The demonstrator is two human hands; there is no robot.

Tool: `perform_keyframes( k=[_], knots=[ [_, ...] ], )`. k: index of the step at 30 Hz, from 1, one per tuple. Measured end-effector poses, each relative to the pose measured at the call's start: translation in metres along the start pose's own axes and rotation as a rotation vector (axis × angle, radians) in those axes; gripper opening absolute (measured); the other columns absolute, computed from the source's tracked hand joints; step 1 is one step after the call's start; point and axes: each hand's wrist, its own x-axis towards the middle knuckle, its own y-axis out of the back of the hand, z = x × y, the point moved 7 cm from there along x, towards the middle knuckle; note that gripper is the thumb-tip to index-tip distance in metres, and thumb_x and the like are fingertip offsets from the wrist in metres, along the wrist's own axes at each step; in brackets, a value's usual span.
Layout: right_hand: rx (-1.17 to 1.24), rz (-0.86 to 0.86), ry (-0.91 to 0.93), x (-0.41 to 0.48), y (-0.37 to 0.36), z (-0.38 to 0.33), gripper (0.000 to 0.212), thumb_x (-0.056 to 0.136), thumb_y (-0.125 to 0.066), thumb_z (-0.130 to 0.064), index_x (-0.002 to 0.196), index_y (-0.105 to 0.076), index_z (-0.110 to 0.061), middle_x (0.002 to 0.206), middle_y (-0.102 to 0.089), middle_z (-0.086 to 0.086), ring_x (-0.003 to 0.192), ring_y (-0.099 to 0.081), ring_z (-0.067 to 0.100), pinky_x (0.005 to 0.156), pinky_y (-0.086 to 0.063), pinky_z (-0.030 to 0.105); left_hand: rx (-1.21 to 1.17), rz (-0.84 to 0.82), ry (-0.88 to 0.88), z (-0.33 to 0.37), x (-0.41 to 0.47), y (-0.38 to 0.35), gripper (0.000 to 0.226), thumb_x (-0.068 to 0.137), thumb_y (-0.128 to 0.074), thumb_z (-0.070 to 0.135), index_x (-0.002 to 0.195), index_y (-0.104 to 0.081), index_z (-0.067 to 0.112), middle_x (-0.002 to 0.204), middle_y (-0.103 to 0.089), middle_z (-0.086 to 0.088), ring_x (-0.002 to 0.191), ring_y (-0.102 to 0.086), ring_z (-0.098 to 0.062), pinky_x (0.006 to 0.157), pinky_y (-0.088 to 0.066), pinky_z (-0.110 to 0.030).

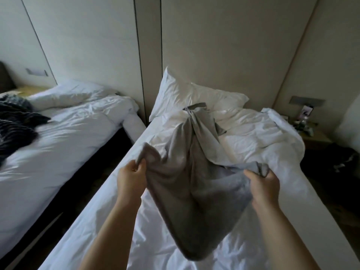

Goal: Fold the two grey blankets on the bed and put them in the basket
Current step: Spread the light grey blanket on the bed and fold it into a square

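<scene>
Grey blanket (pixel 187 172), frame centre, bunched over the bed (pixel 155 240) — my left hand (pixel 131 179) and right hand (pixel 265 187) pinch its near edge; I should spread the corners apart before folding

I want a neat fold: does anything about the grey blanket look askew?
The grey blanket is bunched and twisted, not flat: the left hand and right hand grip its near edge, and its far end trails crumpled toward the pillow.
</scene>
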Motion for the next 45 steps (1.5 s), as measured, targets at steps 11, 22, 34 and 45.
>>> perform_keyframes(
  k=[11, 22, 34, 45],
  knots=[
    [0.352, -0.422, -0.075, -0.096, -0.093, -0.078, 0.024, 0.078, -0.063, 0.008, 0.095, -0.064, -0.009, 0.071, -0.062, 0.008, 0.056, -0.059, 0.013, 0.054, -0.046, 0.025, -0.435, -0.259, 0.256, 0.012, -0.049, -0.008, 0.015, 0.093, -0.06, 0.019, 0.097, -0.068, 0.006, 0.088, -0.073, -0.018, 0.079, -0.071, -0.03, 0.07, -0.058, -0.04],
    [-0.033, -0.888, 0.16, -0.177, -0.158, -0.076, 0.009, 0.085, -0.067, -0.018, 0.088, -0.072, -0.012, 0.084, -0.075, 0.007, 0.083, -0.072, 0.02, 0.082, -0.058, 0.037, -0.446, -0.365, 0.163, 0.034, -0.059, 0.004, 0.026, 0.1, -0.047, 0.018, 0.096, -0.07, 0.009, 0.091, -0.074, -0.015, 0.076, -0.071, -0.023, 0.065, -0.056, -0.033],
    [0.137, -0.348, 0.249, -0.134, -0.113, -0.09, 0.013, 0.09, -0.062, -0.018, 0.08, -0.066, -0.011, 0.071, -0.065, -0.004, 0.061, -0.058, -0.002, 0.058, -0.043, 0.011, -0.316, -0.268, 0.089, 0.041, -0.059, 0.0, 0.019, 0.092, -0.059, 0.012, 0.081, -0.069, 0.0, 0.077, -0.065, -0.023, 0.074, -0.062, -0.028, 0.083, -0.054, -0.05],
    [-0.179, -0.672, 0.562, -0.172, -0.147, -0.095, 0.016, 0.09, -0.061, -0.012, 0.098, -0.074, -0.013, 0.078, -0.062, -0.019, 0.074, -0.058, -0.01, 0.07, -0.039, -0.003, -0.217, -0.289, 0.052, 0.049, -0.063, 0.004, 0.026, 0.088, -0.057, 0.013, 0.078, -0.066, -0.009, 0.065, -0.056, -0.015, 0.066, -0.054, -0.021, 0.067, -0.049, -0.036]
  ],
)
